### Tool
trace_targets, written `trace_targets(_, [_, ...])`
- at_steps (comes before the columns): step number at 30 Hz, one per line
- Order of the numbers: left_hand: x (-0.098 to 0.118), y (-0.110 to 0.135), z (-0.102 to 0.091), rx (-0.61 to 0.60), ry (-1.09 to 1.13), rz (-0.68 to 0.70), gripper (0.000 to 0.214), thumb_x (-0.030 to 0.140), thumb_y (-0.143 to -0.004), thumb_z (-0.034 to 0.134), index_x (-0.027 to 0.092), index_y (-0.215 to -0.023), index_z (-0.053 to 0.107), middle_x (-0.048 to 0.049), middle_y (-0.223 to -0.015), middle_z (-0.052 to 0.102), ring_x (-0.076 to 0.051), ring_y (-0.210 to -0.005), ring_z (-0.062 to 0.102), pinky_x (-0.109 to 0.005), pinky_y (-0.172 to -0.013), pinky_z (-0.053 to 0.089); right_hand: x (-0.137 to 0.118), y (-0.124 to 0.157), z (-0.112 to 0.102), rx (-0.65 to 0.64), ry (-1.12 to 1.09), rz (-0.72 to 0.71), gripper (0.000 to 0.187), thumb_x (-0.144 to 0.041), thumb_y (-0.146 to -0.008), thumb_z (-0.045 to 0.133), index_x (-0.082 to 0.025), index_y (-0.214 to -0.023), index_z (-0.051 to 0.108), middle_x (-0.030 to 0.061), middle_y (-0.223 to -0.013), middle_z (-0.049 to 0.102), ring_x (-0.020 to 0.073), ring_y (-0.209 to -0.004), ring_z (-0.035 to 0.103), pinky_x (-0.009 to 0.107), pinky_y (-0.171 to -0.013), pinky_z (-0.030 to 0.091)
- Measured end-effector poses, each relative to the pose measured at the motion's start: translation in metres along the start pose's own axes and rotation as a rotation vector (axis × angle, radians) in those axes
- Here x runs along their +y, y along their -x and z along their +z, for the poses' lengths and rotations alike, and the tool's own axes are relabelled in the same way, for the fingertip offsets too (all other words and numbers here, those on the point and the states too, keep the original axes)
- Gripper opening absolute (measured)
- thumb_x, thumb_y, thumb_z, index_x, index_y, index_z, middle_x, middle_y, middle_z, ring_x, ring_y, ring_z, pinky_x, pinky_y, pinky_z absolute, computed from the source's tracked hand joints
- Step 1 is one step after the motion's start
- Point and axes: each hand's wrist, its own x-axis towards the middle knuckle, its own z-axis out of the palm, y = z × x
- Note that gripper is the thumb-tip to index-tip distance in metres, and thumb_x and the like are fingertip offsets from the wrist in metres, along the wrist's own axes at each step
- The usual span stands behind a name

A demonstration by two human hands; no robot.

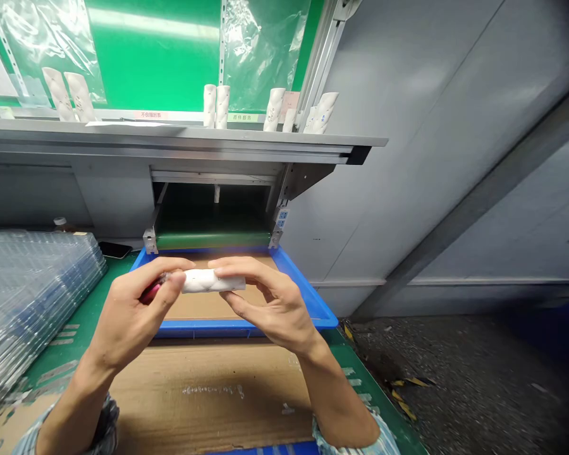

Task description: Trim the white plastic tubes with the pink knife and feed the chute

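My left hand (131, 315) and my right hand (265, 304) hold a white cylindrical tube (212, 280) level between them, above a blue plastic tray. The left fingers and thumb wrap its left end, and the right fingertips and thumb pinch its right end. A small pink-red object (152, 292) shows in my left hand, partly hidden by the fingers. What it is, and whether it joins the tube, I cannot tell. The blue plastic tray (237, 327) has a cardboard liner, and my wrists pass above its front rim.
Cardboard (208, 404) covers the green bench top under my forearms. A tall stack of clear plastic trays (28, 297) stands at left, with a phone (115, 249) behind it. Several similar white tubes (217, 106) stand on a grey shelf (171, 134) above the bench. Grey cabinet panels rise at right.
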Motion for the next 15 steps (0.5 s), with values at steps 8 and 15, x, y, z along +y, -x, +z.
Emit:
trace_targets(8, [-0.0090,0.0025,0.0029,-0.055,0.005,0.128,0.030,0.041,-0.103,0.072,0.030,-0.132,0.076,0.0059,-0.073,0.062,-0.009,-0.056,0.044,-0.023,-0.052,0.035,0.0026,0.0004,0.0013,0.020,-0.190,0.248,0.047,-0.036,-0.096,0.087,-0.024,-0.139,0.070,0.0083,-0.126,0.083,0.0208,-0.109,0.083,0.034,-0.098,0.070])
trace_targets(15, [-0.0068,0.0006,0.0010,-0.067,-0.022,0.143,0.026,0.042,-0.104,0.071,0.029,-0.126,0.076,0.0077,-0.068,0.056,-0.010,-0.054,0.039,-0.023,-0.049,0.030,-0.0001,-0.0007,0.0003,0.018,-0.221,0.240,0.048,-0.034,-0.095,0.089,-0.026,-0.138,0.071,0.0064,-0.126,0.084,0.0200,-0.113,0.082,0.033,-0.102,0.068])
